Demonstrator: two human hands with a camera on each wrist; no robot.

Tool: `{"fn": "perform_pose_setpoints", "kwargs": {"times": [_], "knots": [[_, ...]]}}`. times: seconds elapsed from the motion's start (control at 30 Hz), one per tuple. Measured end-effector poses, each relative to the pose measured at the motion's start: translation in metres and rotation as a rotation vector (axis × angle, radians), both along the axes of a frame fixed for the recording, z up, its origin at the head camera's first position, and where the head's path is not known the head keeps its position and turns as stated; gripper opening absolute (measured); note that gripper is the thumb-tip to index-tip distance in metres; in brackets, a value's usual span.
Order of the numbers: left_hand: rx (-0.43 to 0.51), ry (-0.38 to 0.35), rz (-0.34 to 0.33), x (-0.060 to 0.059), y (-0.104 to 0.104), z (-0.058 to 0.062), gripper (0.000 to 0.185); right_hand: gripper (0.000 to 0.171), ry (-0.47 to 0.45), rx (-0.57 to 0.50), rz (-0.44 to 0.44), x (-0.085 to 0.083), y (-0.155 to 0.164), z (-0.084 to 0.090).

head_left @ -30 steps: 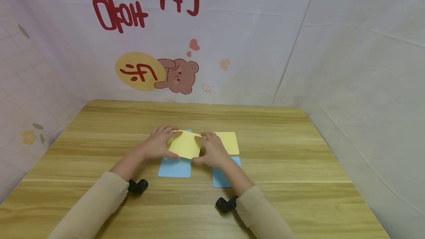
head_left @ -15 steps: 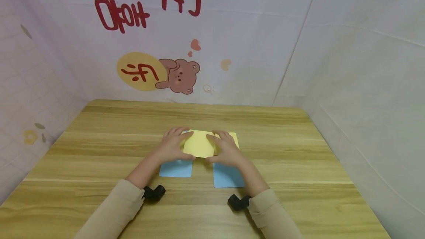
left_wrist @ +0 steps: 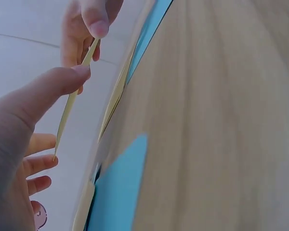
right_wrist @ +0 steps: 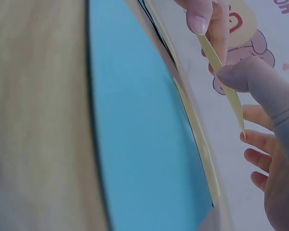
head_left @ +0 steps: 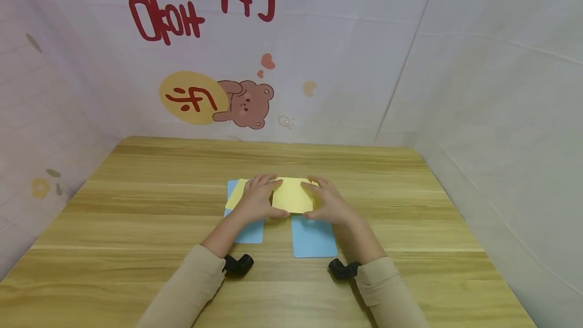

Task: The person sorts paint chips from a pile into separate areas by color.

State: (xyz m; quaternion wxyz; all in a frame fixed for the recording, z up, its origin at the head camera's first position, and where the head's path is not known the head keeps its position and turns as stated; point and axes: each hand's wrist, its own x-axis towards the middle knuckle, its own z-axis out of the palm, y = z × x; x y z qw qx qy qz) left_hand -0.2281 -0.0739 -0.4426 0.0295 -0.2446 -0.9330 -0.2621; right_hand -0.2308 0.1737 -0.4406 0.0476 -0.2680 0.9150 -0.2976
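Observation:
Both hands hold one yellow card just above the table, level, at the middle of the wooden table. My left hand pinches its left edge, thumb at the near side and fingers at the far side. My right hand pinches its right edge the same way. The left wrist view shows the card edge-on, lifted off the surface; so does the right wrist view. Another yellow card lies on the left blue card. A second blue card lies near my right wrist.
Fabric walls with a bear picture and red lettering close in the table at the back, left and right. A further yellow card lies flat beyond the right blue card, under the held one.
Both hands have carried the yellow card to the right, from above the left blue card to above the right-hand yellow card. A yellow card on the left blue card now shows.

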Motion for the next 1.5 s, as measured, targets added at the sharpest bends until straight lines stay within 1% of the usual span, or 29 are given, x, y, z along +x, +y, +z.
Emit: {"fn": "perform_pose_setpoints", "kwargs": {"times": [0.2,0.3,0.5,0.6,0.73,0.87,1.0,1.23,1.5], "knots": [[-0.008,-0.006,0.019,-0.002,0.018,-0.004,0.091,0.083,-0.035,0.007,0.025,-0.004,0.017,-0.001],[0.004,-0.012,0.026,-0.003,0.025,-0.006,0.090,0.083,-0.043,-0.004,0.033,-0.006,0.024,-0.002],[0.014,-0.040,0.045,-0.005,0.037,-0.010,0.089,0.082,-0.071,-0.023,0.058,-0.012,0.037,-0.007],[0.023,-0.042,0.048,-0.007,0.043,-0.010,0.088,0.082,-0.076,-0.037,0.068,-0.014,0.042,-0.007],[-0.007,-0.046,0.056,-0.010,0.048,-0.011,0.089,0.081,-0.077,-0.039,0.074,-0.018,0.047,-0.010],[-0.051,-0.066,0.066,-0.012,0.052,-0.013,0.089,0.081,-0.080,-0.031,0.081,-0.022,0.051,-0.016],[-0.070,-0.077,0.069,-0.013,0.054,-0.014,0.089,0.080,-0.078,-0.025,0.078,-0.025,0.052,-0.019],[-0.102,-0.067,0.073,-0.013,0.053,-0.017,0.089,0.079,-0.085,0.014,0.071,-0.025,0.051,-0.020],[-0.099,-0.078,0.061,-0.012,0.049,-0.016,0.089,0.078,-0.081,0.020,0.080,-0.025,0.048,-0.021]]}}
